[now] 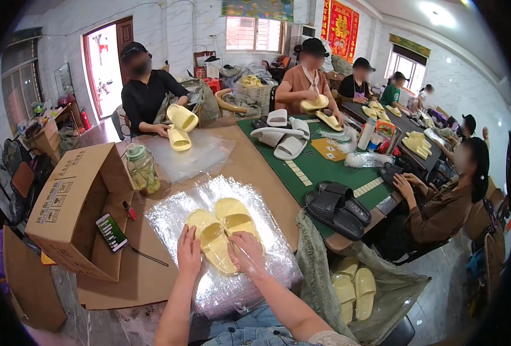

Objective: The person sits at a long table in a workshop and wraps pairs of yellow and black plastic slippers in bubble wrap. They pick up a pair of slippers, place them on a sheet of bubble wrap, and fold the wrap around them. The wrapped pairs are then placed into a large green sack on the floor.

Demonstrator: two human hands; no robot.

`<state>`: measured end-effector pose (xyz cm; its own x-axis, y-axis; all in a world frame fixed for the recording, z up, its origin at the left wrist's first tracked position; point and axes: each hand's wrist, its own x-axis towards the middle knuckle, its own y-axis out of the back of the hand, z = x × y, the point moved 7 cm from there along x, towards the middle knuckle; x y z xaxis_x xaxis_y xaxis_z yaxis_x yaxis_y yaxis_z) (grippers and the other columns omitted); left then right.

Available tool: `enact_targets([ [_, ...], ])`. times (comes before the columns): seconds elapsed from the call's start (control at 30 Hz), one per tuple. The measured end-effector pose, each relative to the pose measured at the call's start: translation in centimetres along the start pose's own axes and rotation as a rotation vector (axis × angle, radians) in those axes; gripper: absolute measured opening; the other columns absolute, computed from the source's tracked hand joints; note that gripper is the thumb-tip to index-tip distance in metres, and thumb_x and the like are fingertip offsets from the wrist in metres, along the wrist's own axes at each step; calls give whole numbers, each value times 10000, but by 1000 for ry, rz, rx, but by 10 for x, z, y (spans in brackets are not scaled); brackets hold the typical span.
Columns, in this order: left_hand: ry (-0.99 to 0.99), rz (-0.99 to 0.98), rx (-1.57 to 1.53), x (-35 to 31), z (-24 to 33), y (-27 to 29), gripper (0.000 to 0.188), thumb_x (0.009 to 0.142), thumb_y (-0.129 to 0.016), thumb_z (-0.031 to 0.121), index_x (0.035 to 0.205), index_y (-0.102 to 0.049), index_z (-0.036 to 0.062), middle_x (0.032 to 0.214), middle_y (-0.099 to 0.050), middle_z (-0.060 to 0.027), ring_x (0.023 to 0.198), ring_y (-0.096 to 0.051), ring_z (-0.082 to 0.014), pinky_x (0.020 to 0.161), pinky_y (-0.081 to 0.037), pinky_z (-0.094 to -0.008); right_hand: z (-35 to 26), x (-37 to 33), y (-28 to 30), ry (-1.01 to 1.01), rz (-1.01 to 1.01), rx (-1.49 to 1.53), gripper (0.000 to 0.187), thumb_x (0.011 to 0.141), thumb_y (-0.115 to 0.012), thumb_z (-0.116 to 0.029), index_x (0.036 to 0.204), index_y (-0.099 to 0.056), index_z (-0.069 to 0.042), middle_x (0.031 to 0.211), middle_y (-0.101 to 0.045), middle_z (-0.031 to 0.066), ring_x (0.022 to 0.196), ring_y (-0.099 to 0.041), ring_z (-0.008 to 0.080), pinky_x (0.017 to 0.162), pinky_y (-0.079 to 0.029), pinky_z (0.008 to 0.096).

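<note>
Head view: what stands around the two hands?

Along the surface's left edge, an open cardboard box [59, 199] takes up much of the room. A phone [111, 232] leans inside it, with a small red item [129, 210] close by. Just past the box stands a glass jar [143, 170] with a pale lid. Toward the far edge lie clear plastic sheets [209, 151], and a person in black [146, 95] holds two more slippers above them. Past the right edge, a green mat [272, 164] carries dark slippers [339, 207] and grey ones; an open sack [313, 259] sits by the near right corner, a few yellow slippers inside.

And the pair being handled?

The yellow slippers [211, 233] lie side by side on a shiny stack of clear bags [171, 213], toward the near edge. They are pale and smooth, with broad straps (the right one sits a little farther out). The left hand [189, 251] has its fingers extended against the left slipper's outer side. The right hand [245, 252] bends its fingers over the right slipper's near part; I cannot tell how firmly.

Where is there room?

A bare strip of brown surface [128, 288] runs by the near left corner, partly crossed by a dark cable [149, 255]. Another strip lies between the stack and the right edge.
</note>
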<state>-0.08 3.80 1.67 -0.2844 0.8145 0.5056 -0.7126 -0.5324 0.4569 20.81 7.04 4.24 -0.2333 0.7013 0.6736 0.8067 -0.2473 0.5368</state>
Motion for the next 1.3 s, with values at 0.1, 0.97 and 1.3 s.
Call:
enact_targets([
  [0.1, 6, 7, -5, 0, 0, 1, 424, 1019, -514, 189, 1406, -565, 22, 1494, -482, -277, 1365, -480, -418, 1150, -365, -462, -2, 0, 0, -3, -7, -2, 192, 836, -727, -135, 1019, -712, -79, 1073, -689, 111, 1026, -655, 323, 883, -531, 427],
  [0.97, 37, 12, -48, 0, -2, 0, 415, 1016, -526, 184, 1396, -579, 26, 1508, -471, -266, 1357, -488, -403, 1123, -402, -445, -10, 4, 9, 39, 12, 27, 213, 812, -736, -107, 1019, -697, -75, 1047, -687, 119, 997, -665, 322, 866, -527, 426],
  [1.3, 42, -3, -14, 1, -1, 0, 408, 1019, -524, 171, 1397, -575, 27, 1520, -461, -263, 1380, -482, -390, 1139, -391, -425, -7, 4, 5, 11, 12, -7, 183, 822, -736, -117, 999, -705, -81, 1040, -693, 103, 989, -662, 310, 860, -528, 419],
])
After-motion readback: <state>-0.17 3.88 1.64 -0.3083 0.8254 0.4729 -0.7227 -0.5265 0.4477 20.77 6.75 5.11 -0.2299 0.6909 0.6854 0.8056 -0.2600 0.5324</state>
